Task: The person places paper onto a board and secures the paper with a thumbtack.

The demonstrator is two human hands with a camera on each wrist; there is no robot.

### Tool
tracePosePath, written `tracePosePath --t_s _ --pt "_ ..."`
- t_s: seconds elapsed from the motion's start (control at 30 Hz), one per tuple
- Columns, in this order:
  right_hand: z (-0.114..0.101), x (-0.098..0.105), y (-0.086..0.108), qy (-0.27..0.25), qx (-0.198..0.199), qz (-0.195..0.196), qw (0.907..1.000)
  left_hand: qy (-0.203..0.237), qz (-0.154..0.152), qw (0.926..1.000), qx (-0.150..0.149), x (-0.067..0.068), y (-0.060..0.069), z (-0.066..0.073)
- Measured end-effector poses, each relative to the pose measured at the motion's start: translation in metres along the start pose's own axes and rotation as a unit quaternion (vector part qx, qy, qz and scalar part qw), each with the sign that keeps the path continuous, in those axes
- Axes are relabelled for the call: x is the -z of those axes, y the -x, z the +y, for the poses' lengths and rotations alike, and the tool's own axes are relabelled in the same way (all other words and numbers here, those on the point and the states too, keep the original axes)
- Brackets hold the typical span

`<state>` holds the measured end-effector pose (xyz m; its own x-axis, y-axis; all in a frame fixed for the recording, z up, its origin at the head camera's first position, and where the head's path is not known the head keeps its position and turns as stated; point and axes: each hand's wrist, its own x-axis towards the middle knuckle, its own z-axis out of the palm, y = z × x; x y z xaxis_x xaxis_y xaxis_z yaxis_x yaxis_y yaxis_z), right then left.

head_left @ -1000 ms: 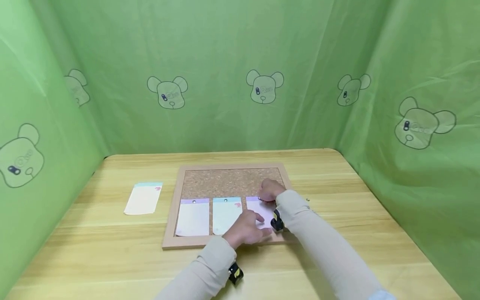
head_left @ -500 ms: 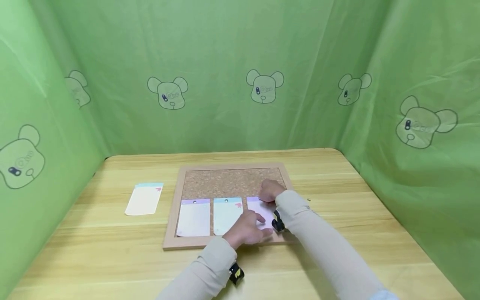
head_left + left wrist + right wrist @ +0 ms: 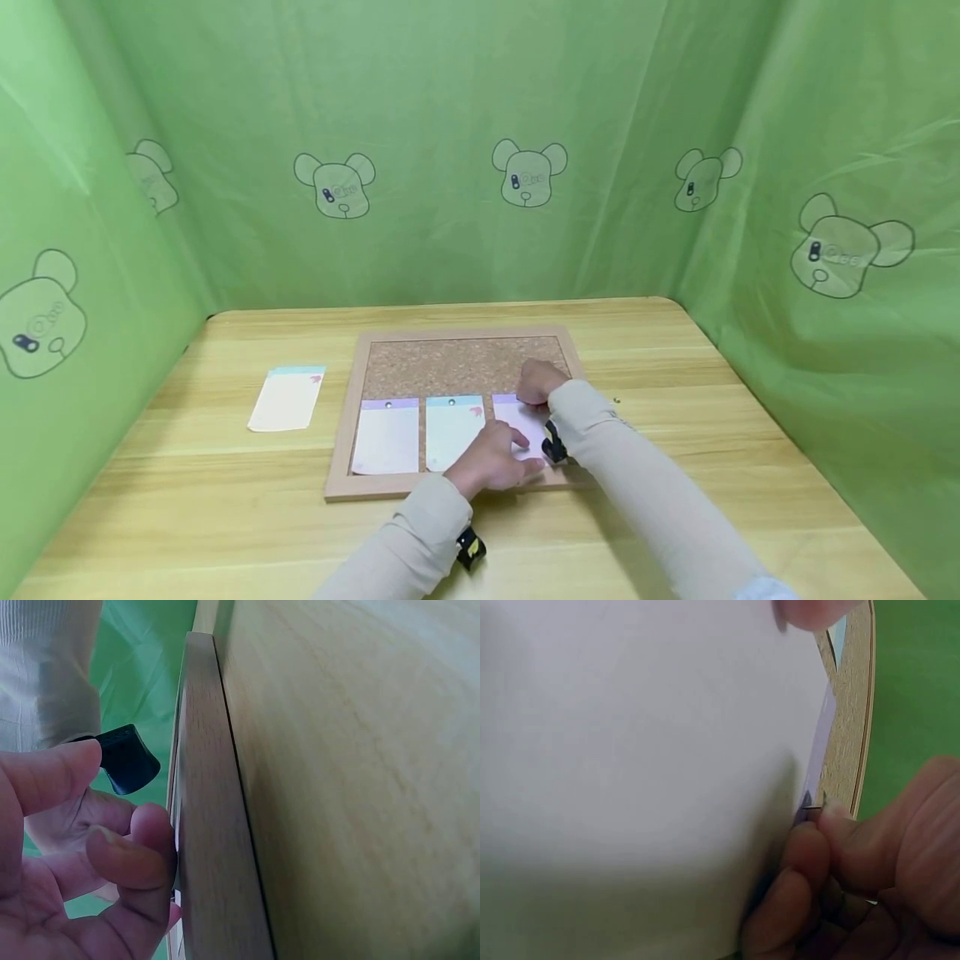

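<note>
A corkboard (image 3: pixel 442 362) in a wooden frame lies on the table, with three paper notes along its near half. My right hand (image 3: pixel 542 382) pinches a thumbtack (image 3: pixel 811 808) between thumb and fingers at the top edge of the right-hand, purple-topped note (image 3: pixel 630 735); its thin point shows against the purple strip. My left hand (image 3: pixel 495 457), fingers spread, rests on the lower part of that same note. Silver tacks hold the left purple-topped note (image 3: pixel 386 442) and the middle blue-topped note (image 3: pixel 450 437) at their tops.
A small stack of blue-topped notes (image 3: pixel 287 400) lies on the table left of the board. Tiny metallic bits (image 3: pixel 617 401) lie right of the board, by my right sleeve. Green curtains (image 3: pixel 435 250) with bear prints stand behind the table (image 3: pixel 225 500) and at both sides.
Both hands stay almost in place on the right-hand note. Only very slight shifts of the right hand and of the camera show.
</note>
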<state>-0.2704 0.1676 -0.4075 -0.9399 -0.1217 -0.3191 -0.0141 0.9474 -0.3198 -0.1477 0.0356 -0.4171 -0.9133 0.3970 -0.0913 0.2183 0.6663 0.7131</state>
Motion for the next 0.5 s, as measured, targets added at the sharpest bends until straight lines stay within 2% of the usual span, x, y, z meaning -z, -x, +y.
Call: tracePosePath --t_s 0.5 --pt "-0.0024 -0.0015 0.0031 0.032 0.012 0.007 0.9994 0.000 -0.003 1.0000 -0.004 -0.0003 0.0029 0.0008"
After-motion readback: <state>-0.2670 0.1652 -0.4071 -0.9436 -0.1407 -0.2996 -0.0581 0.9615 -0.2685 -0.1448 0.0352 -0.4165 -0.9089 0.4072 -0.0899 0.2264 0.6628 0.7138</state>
